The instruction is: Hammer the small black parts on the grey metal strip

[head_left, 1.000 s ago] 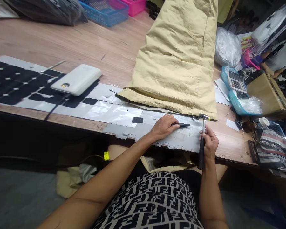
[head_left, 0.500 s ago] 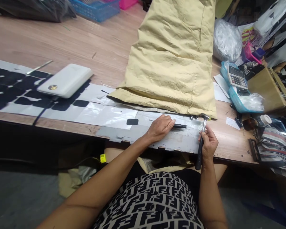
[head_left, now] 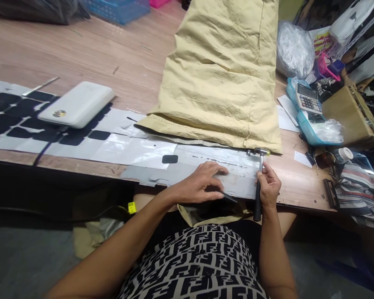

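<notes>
My left hand (head_left: 203,182) is over the table's front edge, with its index finger and thumb spread apart. A slim black rod-like tool (head_left: 230,197) slants just off the thumb tip, blurred, at the table's edge; the fingers are not closed round it. My right hand (head_left: 269,185) grips a small hammer (head_left: 258,195) by its black handle, metal head up. The hammer's head lies close to the lower hem of a beige fabric piece (head_left: 218,91). A small dark metal piece (head_left: 248,152) shows at that hem. Beneath my hands is a grey board (head_left: 187,176).
A white power bank (head_left: 77,104) with a cable lies to the left on a sheet bearing black patches (head_left: 21,109). At right are a calculator (head_left: 308,99), a blue basket (head_left: 311,131), a cardboard box (head_left: 350,116), a bottle (head_left: 328,158) and striped cloth (head_left: 361,182).
My left hand has come down toward the table's edge and its fingers have spread; the black tool has moved down with it. The hammer stays in my right hand, nearly still.
</notes>
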`<state>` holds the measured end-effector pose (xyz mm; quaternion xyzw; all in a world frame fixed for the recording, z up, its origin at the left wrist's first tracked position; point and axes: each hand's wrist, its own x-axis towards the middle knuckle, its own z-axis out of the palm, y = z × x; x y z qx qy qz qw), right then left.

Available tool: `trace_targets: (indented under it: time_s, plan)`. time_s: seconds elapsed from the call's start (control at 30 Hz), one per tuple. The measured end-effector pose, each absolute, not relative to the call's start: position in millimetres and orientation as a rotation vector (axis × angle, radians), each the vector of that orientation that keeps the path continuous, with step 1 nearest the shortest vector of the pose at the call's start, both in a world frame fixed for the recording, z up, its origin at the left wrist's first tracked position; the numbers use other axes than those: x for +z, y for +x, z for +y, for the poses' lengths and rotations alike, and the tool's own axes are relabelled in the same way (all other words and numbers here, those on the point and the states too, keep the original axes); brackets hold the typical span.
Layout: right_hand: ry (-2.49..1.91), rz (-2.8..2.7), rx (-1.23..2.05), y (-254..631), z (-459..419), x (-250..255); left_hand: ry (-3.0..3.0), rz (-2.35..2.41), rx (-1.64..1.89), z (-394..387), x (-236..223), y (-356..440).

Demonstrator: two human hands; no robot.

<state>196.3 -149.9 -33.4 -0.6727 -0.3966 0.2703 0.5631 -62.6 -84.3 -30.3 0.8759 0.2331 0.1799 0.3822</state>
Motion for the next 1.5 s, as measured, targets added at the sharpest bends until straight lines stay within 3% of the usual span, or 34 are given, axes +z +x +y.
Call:
trace_targets:
  time_s: [0.37, 0.57, 0.77, 1.23, 1.5]
  plan:
    - [-1.596, -0.966, 0.629, 194, -151, -31, 2.323, 0.687, 0.526, -124, -35, -61]
    - [-1.598, -0.996, 0.637, 197, -150, -32, 2.156, 1.08, 0.73, -79, -25, -52]
    - [-1.595, -1.003, 0.652, 198, -151, -33, 2.364, 1.508, 0.643, -26, -27, -35]
    - [-1.585, -0.991, 0.657, 197, -151, -31, 2.189, 1.478, 1.013, 17, -13, -11]
    - [-1.595, -0.997, 0.679, 197, -152, -29, 2.22, 1.523, 1.011, 46, -6, -1]
